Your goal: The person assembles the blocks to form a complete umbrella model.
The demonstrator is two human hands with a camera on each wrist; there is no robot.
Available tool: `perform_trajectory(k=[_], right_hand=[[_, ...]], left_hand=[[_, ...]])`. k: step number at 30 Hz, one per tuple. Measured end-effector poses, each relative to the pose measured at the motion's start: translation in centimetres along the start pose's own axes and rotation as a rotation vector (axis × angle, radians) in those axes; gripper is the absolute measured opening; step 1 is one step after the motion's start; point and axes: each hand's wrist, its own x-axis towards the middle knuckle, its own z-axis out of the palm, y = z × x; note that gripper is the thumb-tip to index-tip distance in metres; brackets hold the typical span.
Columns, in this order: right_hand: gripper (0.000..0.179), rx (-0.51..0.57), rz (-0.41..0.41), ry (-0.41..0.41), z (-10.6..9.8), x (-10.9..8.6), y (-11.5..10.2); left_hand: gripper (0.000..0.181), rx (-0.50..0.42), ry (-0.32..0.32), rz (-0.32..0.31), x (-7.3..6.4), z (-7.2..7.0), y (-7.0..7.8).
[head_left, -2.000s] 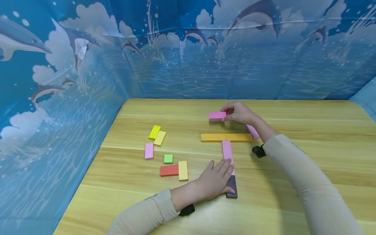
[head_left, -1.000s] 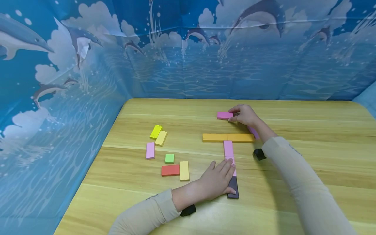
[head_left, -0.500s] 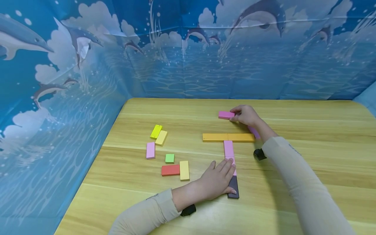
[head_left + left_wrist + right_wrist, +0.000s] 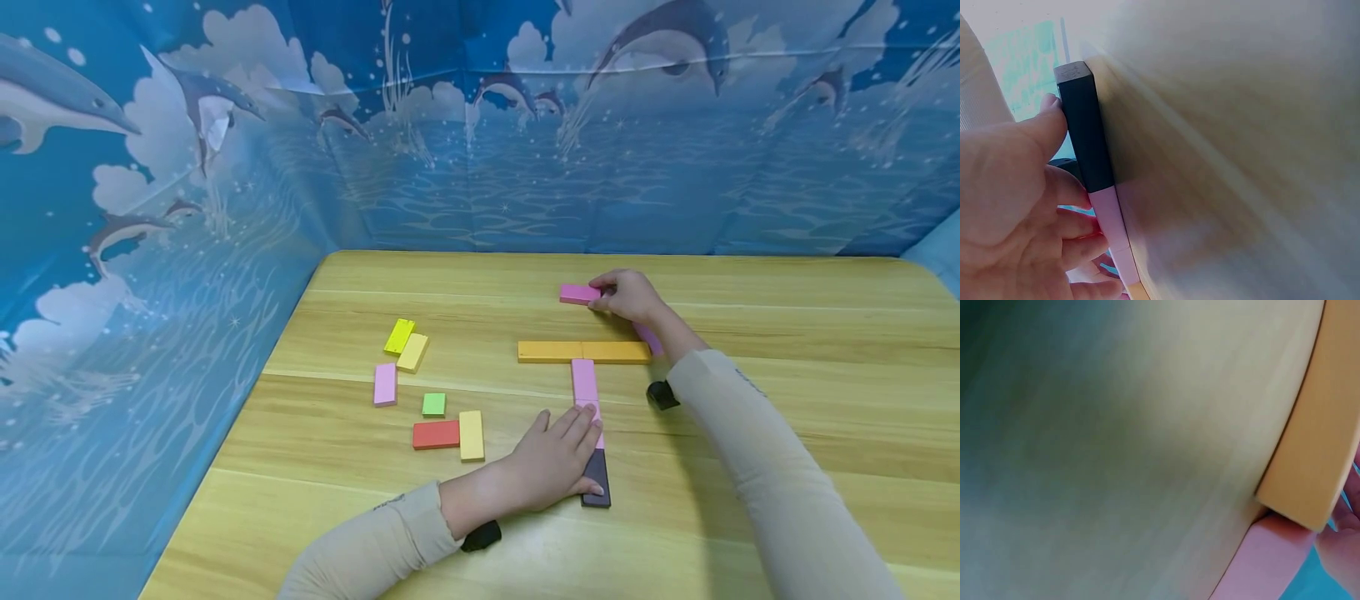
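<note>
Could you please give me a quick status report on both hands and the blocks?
Left hand touching black block. Right hand pinching pink block. Right arm partly hiding slanted block in head view.

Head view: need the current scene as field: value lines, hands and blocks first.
left hand: fingers on a pink block, thumb at a black block
right hand: pinches a darker pink block near one end
column: those pink and black blocks plus another pink block, end to end, black nearest the person
crossbar: two orange blocks, end to end, across the column's far end
slanted block: purplish pink, at the crossbar's right end, partly hidden
loose, left: bright yellow, pink, green, red, two pale yellow
surface: wood-grain table
</note>
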Motion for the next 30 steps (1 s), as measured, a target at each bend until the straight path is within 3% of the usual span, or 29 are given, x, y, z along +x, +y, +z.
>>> perform_trajectory(k=[18,30], right_hand=[[0.045,0.004,0.002,0.008,-0.1,0.0,-0.3],[0.047,0.102,0.034,-0.010,-1.7,-0.9,0.1]], left_hand=[[0.073,-0.025,-0.002,0.003,0.0,-0.1,-0.1],[0.075,-0.071,-0.004,0.002,0.2,-0.1,-0.3]])
